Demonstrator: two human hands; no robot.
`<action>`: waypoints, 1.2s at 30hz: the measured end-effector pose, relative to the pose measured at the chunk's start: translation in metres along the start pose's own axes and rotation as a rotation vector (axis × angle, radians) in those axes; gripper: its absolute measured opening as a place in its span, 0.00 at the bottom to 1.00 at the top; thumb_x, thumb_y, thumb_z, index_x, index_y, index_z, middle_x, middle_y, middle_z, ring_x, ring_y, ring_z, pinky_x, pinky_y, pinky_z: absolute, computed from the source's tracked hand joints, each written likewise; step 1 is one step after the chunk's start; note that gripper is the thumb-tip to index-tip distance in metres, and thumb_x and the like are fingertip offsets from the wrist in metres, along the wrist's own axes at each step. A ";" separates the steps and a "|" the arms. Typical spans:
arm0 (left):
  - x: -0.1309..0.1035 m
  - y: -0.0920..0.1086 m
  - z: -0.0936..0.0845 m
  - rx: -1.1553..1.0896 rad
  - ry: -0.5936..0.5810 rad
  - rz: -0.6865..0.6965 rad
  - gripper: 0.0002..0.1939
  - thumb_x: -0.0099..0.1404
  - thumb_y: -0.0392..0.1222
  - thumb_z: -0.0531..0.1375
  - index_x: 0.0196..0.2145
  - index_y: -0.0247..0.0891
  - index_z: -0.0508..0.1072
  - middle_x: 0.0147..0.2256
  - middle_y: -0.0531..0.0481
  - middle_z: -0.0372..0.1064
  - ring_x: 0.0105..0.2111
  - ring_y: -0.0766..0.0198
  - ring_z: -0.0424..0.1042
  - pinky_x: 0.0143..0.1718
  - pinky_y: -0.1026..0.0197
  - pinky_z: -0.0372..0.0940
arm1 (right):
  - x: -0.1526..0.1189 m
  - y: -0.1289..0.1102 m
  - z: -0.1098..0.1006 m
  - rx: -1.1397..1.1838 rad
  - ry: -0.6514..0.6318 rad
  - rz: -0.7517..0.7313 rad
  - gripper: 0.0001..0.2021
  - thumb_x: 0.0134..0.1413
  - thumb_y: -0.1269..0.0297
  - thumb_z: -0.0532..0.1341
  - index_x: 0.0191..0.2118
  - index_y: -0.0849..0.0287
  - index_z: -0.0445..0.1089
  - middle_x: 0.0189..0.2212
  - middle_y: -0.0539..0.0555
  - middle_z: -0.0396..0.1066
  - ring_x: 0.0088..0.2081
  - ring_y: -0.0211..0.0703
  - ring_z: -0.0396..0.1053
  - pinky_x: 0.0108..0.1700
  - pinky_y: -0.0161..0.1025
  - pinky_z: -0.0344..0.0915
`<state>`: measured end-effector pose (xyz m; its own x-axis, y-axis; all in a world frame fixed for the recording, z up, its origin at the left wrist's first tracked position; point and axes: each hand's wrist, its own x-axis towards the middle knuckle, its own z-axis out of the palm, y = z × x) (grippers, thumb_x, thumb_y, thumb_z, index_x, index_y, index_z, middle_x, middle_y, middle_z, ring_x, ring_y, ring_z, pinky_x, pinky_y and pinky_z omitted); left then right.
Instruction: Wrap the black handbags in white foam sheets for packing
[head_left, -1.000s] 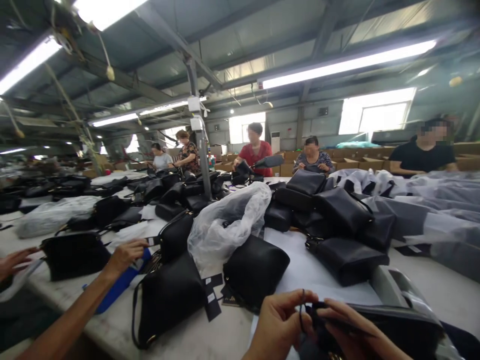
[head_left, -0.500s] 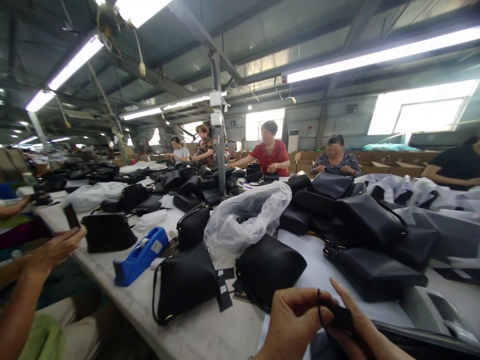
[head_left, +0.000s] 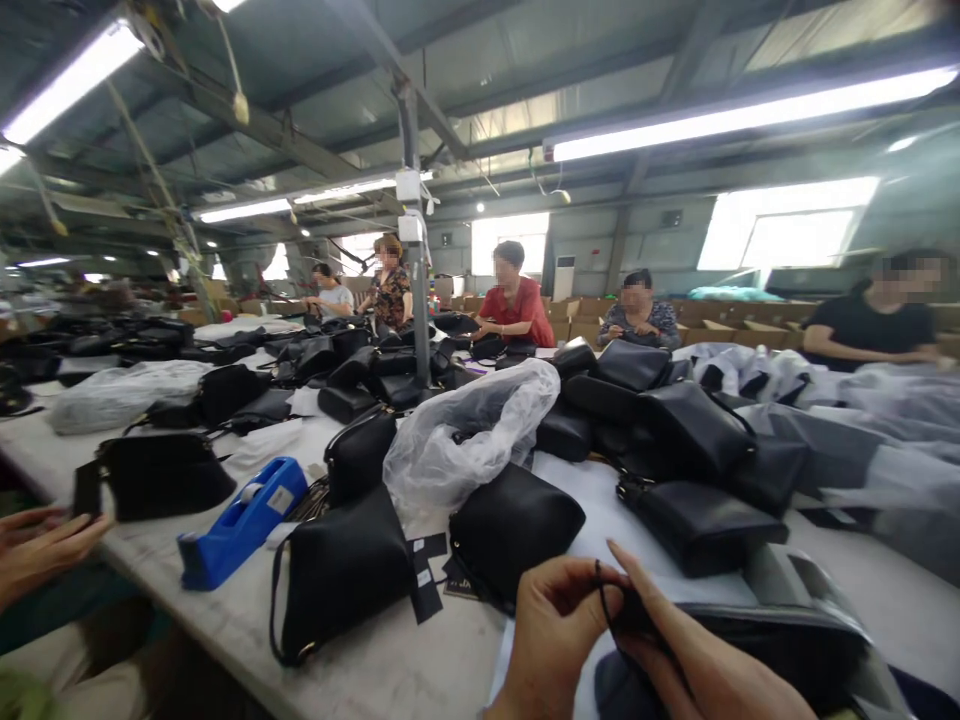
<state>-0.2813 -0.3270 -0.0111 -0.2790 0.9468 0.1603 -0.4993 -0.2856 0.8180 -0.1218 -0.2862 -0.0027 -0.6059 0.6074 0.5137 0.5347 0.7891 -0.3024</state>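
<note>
My left hand is at the lower middle of the view, its thumb and index finger pinched on a thin black cord. Close beside it, my right hand has its fingers closed round a dark flat piece, seemingly a black tag, that the cord appears to join. The fingers partly hide this piece. Just behind and right of my hands lies a black handbag with a long edge along its top. Another black bag rests on the table in front of my left hand.
A blue tape dispenser and black bags stand to the left. Clear plastic wrap bunches mid-table. Black tags lie near it. Bags pile up at right, by a grey dispenser-like object. Co-workers sit around; one's hands are at left.
The view has swung right, so things on the table appear shifted left. My hands stay close together on the cord and dark piece. The neighbour's hands at left have lowered the black tag.
</note>
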 end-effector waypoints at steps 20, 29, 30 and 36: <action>-0.002 0.049 -0.010 0.911 -0.172 0.241 0.11 0.67 0.40 0.60 0.45 0.44 0.78 0.44 0.47 0.75 0.42 0.62 0.74 0.40 0.65 0.70 | 0.007 -0.035 -0.039 1.361 0.130 0.748 0.31 0.59 0.54 0.64 0.66 0.46 0.57 0.53 0.59 0.71 0.18 0.23 0.57 0.18 0.25 0.54; -0.023 0.061 -0.063 0.681 0.417 0.044 0.21 0.60 0.49 0.67 0.51 0.45 0.76 0.51 0.50 0.75 0.51 0.58 0.73 0.54 0.59 0.68 | -0.019 0.019 -0.054 0.097 0.317 0.261 0.14 0.62 0.63 0.63 0.52 0.50 0.74 0.42 0.52 0.78 0.41 0.46 0.76 0.47 0.42 0.72; -0.026 0.066 -0.070 0.655 0.468 0.018 0.23 0.59 0.50 0.67 0.52 0.46 0.75 0.51 0.50 0.75 0.50 0.58 0.74 0.53 0.60 0.68 | -0.021 0.028 -0.056 0.010 0.297 0.194 0.14 0.61 0.63 0.63 0.53 0.51 0.73 0.44 0.52 0.78 0.44 0.47 0.75 0.52 0.45 0.70; -0.047 0.080 -0.120 0.690 0.682 -0.175 0.31 0.52 0.56 0.69 0.52 0.42 0.75 0.51 0.47 0.75 0.49 0.54 0.75 0.47 0.60 0.73 | -0.031 0.063 -0.068 -0.096 0.044 0.028 0.14 0.64 0.58 0.60 0.53 0.52 0.72 0.49 0.52 0.76 0.51 0.51 0.72 0.58 0.52 0.65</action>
<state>-0.4060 -0.4124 -0.0194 -0.7680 0.6175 -0.1697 -0.0514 0.2048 0.9775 -0.0294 -0.2615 0.0169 -0.5648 0.6231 0.5411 0.6067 0.7580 -0.2396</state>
